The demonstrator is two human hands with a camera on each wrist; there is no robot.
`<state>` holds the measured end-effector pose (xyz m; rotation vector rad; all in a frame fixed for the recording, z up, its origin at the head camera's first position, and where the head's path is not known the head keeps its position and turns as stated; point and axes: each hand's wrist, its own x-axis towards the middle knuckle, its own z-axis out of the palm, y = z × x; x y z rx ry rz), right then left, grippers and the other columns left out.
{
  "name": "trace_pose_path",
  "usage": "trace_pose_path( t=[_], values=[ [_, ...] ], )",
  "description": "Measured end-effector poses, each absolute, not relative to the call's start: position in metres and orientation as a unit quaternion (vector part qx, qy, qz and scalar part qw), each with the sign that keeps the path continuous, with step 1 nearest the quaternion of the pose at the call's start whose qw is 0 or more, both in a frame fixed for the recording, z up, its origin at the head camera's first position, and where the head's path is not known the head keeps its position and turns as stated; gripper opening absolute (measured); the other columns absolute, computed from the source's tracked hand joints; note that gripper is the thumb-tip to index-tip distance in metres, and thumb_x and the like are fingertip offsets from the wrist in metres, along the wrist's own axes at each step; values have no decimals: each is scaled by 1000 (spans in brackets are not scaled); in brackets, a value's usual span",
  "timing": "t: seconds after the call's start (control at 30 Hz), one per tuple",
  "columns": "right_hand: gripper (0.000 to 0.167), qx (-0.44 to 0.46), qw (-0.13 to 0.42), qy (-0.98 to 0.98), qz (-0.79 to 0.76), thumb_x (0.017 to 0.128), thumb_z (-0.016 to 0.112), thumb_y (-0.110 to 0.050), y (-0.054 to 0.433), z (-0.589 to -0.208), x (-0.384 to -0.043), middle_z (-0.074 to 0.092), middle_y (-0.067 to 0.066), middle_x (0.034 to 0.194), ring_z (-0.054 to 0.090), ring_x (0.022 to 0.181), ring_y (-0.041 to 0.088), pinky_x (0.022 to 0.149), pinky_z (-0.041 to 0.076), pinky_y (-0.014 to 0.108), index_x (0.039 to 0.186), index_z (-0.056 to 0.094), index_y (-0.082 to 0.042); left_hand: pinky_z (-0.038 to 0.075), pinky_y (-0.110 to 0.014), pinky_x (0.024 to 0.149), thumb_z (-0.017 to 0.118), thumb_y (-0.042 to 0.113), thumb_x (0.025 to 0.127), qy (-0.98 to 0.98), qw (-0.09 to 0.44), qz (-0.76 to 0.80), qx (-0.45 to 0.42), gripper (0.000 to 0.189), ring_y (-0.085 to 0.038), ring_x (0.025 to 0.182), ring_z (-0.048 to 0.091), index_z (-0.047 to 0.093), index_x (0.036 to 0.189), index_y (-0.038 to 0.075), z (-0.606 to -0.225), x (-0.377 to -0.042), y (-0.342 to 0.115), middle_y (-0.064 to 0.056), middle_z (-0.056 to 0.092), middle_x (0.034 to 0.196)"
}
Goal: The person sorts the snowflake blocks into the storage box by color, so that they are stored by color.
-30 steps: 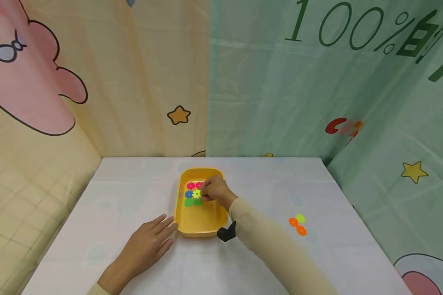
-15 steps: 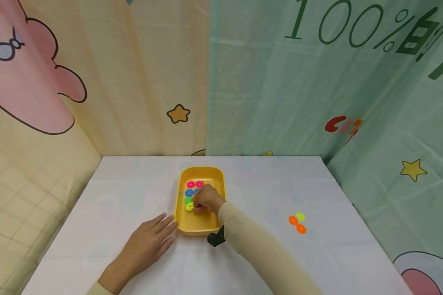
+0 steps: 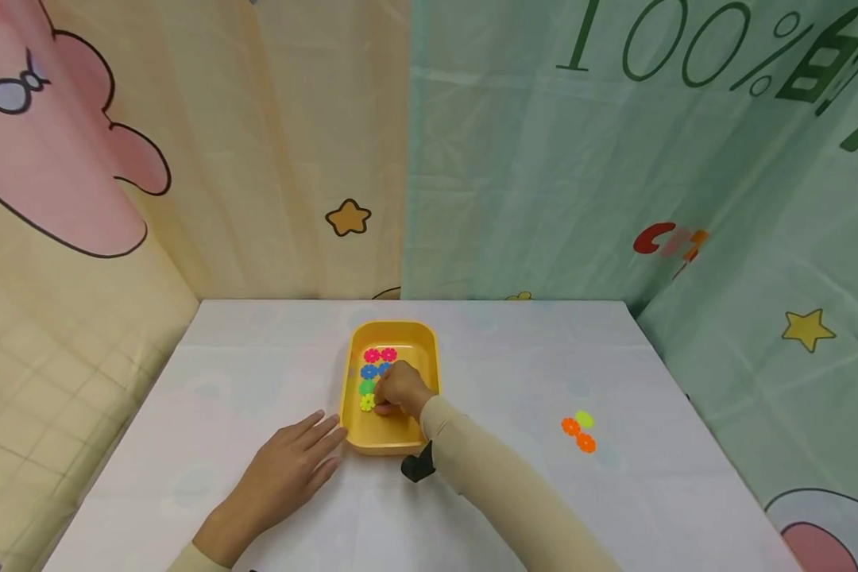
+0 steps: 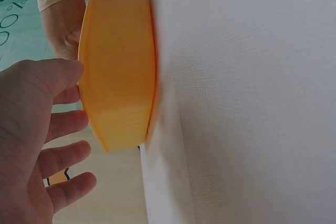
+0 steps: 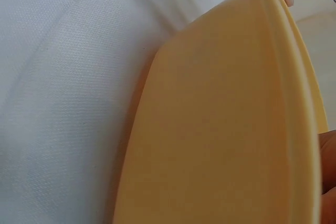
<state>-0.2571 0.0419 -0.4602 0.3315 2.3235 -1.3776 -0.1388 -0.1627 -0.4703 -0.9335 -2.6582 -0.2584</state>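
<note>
In the head view, a yellow tray (image 3: 361, 445) stands on the white table, holding two neat columns of flower-shaped discs. From the back come pink discs (image 3: 372, 356), blue discs (image 3: 369, 372) and a green disc (image 3: 367, 387). My right hand (image 3: 403, 388) reaches into the tray with curled fingers, pinching the right edge of a yellow flower-shaped disc (image 3: 367, 403) in front of the green one. The hand covers part of the right column. My left hand (image 3: 296, 465) lies with spread fingers at the tray's left side, its fingertips by the rim (image 4: 86, 35).
To the right on the table (image 3: 500, 492) lie two orange discs (image 3: 570, 427) and a yellow-green disc (image 3: 584, 419), close together. Printed curtains (image 3: 293, 159) hang behind and beside the table. A black piece (image 3: 418, 464) sits on the right wrist.
My right hand has brought the yellow flower-shaped disc forward and slightly left, from over the blue row to before the green row. In the last half second it barely moved. My left hand stays put.
</note>
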Motion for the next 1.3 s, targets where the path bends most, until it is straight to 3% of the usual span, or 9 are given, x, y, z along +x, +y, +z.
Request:
trace_pose_path(
  t=[0.3,0.57,0.87,1.3],
  values=[
    [6,78,191,870,-447,84,71,10,41,-460,-259,64,9,68,70,56,24,58,61,30,81,72,4,56,-51,95,82,32,86,-927,161,-93,-327,49,-31,128,61,71,131,14,-472,-140,-163,-6,67,136],
    [8,54,179,890,-415,83,69,5,48,-458,-258,64,11,65,64,49,22,50,56,26,77,72,2,56,-51,95,82,32,86,-926,160,-96,-328,50,-31,129,61,70,131,14,-473,-140,-163,-6,67,137],
    [6,57,172,864,-470,89,73,0,58,-431,-255,69,8,80,69,65,19,64,62,27,92,75,4,57,-51,93,84,31,84,-919,180,-94,-337,49,-31,127,62,72,129,14,-473,-141,-165,-6,68,134],
    [11,45,164,824,-541,92,71,-1,97,-391,-259,69,11,86,66,67,18,69,63,31,101,73,5,56,-51,95,83,31,85,-923,163,-92,-337,49,-32,131,59,71,130,14,-468,-141,-159,-8,65,139]
  ],
)
